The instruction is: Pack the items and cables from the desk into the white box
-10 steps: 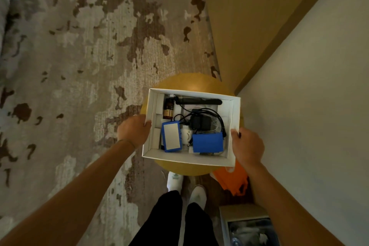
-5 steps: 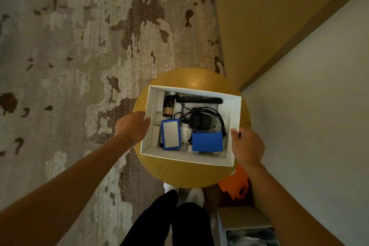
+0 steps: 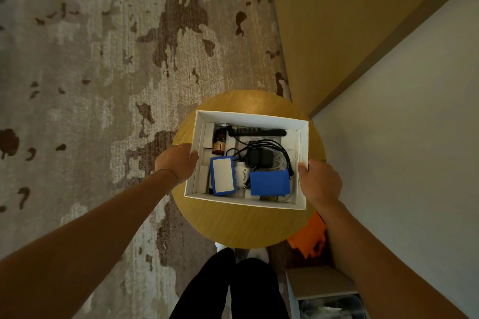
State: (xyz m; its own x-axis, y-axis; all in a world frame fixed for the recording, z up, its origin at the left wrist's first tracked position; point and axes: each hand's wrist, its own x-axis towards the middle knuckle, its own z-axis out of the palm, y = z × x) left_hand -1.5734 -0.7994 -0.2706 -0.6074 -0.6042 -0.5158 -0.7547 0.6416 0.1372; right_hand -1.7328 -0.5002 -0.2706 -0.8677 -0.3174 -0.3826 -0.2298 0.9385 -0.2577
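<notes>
Head view, looking down. The white box (image 3: 302,137), lid off, sits over a round wooden tabletop (image 3: 243,225); whether its base touches the wood or is held just above it cannot be told from this angle. The left hand (image 3: 177,162) grips the box's left wall, fingers curled under and the thumb at the rim. The right hand (image 3: 320,182) grips the right wall in the same way, thumb hooked over the edge. Inside the box: a black comb (image 3: 256,131) along the far wall; a small brown bottle (image 3: 219,140) at the far left; a black adapter (image 3: 259,157) with its coiled black cable (image 3: 283,151) in the middle; a blue case with a white face (image 3: 222,176) at the near left; a blue block (image 3: 269,183) at the near right; a small white object (image 3: 242,175) between the two blue items. Below the tabletop lie patterned carpet (image 3: 90,72), an orange item (image 3: 309,239), and the person's dark trouser legs (image 3: 233,290).
</notes>
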